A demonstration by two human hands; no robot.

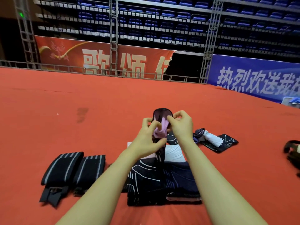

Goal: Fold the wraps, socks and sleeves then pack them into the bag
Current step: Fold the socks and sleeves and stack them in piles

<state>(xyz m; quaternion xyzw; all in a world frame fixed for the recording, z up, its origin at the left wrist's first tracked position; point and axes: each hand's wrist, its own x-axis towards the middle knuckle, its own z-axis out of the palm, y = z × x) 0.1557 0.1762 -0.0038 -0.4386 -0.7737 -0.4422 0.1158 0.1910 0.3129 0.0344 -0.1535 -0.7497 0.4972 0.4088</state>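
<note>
Slippage is the risk: left hand [150, 135] and right hand [181, 125], close together, each pinch the black-and-pink sock [160, 127] held up over the folded sleeves [162, 181] mid-carpet, so a loosened pinch could let its tuck unroll.

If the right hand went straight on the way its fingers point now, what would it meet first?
The right hand points left, pinching the black-and-pink sock. Straight on, it would likely meet the left hand, which holds the same sock just beyond; depth is hard to judge.
</note>
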